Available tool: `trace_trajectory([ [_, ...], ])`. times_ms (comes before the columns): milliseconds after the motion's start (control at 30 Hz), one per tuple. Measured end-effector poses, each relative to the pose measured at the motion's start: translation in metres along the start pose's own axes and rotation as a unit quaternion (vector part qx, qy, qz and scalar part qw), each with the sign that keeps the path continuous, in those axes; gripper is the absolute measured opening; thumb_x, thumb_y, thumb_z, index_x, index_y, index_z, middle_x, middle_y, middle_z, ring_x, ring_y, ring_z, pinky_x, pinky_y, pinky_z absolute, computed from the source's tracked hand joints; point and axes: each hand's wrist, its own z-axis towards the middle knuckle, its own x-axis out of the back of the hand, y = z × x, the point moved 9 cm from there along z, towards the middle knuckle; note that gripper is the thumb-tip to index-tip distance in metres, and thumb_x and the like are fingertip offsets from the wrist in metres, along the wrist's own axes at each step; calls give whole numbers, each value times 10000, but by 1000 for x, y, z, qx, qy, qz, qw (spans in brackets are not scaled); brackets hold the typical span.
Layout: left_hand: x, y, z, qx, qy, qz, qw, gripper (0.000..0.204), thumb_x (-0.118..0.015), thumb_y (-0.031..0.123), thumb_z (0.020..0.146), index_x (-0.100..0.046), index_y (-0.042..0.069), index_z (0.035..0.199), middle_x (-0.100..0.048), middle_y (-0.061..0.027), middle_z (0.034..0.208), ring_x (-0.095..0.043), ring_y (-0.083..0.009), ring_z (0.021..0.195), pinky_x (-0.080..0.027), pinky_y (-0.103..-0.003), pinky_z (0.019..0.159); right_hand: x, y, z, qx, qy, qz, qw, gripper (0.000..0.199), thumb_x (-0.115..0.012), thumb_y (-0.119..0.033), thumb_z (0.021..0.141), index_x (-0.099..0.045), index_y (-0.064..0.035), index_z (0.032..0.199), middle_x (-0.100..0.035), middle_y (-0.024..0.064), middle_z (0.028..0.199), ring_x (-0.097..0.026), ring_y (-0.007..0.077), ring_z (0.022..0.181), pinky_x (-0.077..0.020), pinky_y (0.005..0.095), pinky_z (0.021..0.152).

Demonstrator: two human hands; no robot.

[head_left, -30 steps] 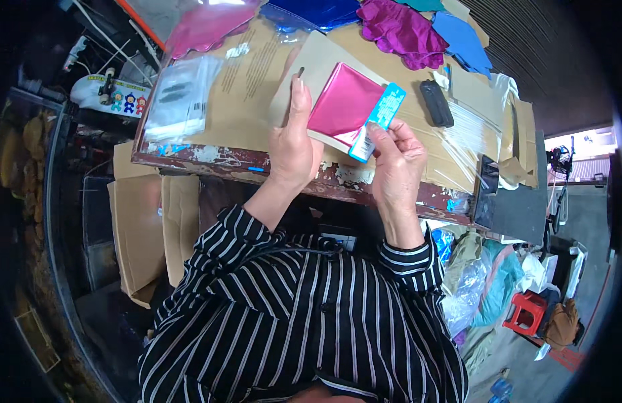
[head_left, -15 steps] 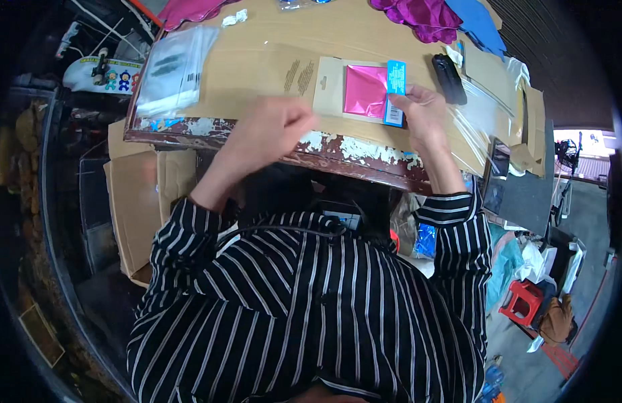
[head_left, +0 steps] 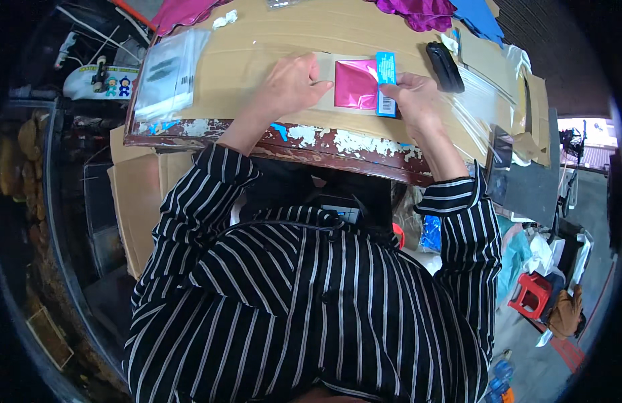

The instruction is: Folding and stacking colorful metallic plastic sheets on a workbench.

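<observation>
A flat clear packet with a shiny pink foil square inside lies on the cardboard-covered table. Its right end carries a light blue label with a barcode. My right hand pinches this blue end between thumb and fingers. At the opposite end, my left hand is closed, its curled fingers and thumb at the packet's clear left end. Just what lies between those fingers is partly hidden.
Clear plastic bags lie at the table's left. A black tool, perhaps a stapler, sits right of the packet. Magenta fabric and blue fabric lie at the far edge. A red stool stands on the floor at right.
My left hand has moved up and to the right, from the table's near edge to the packet's left end. The packet has shifted slightly left in view, my right hand still on it.
</observation>
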Motion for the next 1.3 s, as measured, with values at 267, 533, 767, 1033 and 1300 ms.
trace_trajectory([
  [267, -1, 10, 2, -31, 18, 31, 999, 362, -722, 318, 876, -599, -16, 810, -684, -215, 868, -686, -364, 864, -534, -441, 781, 2, -5, 0, 11, 5, -7, 1000, 168, -769, -12, 837, -752, 62, 987, -740, 91, 811, -663, 129, 658, -527, 277, 614],
  [533, -11, 15, 14, -79, 11, 156, 985, 335, -688, 295, 877, -616, -28, 824, -690, -204, 757, -691, -375, 784, -545, -444, 727, -2, -3, 5, 38, 1, 19, 999, 114, -751, -54, 802, -762, 47, 856, -712, 99, 728, -641, 142, 629, -511, 331, 583],
  [767, -7, 16, 7, -26, -100, 123, 987, 390, -720, 367, 894, -601, 5, 815, -678, -160, 742, -675, -304, 746, -531, -406, 695, -1, 3, 12, 47, -2, -6, 999, 128, -758, -75, 797, -754, 51, 823, -703, 102, 703, -644, 149, 616, -513, 337, 578],
  [1033, -9, 4, 0, -10, -100, 67, 993, 406, -731, 396, 900, -570, 23, 895, -638, -127, 850, -609, -248, 799, -501, -378, 729, -3, 7, 15, 53, 5, -20, 998, 134, -764, -81, 793, -755, 47, 832, -720, 123, 733, -678, 165, 664, -546, 344, 622],
  [1300, -5, 17, -4, 38, -59, 144, 987, 397, -688, 381, 910, -577, 7, 984, -688, -251, 1079, -672, -315, 1036, -513, -441, 891, -6, 8, 17, 43, -1, -12, 999, 142, -759, -77, 797, -771, 31, 889, -735, 125, 774, -698, 174, 699, -567, 350, 660],
])
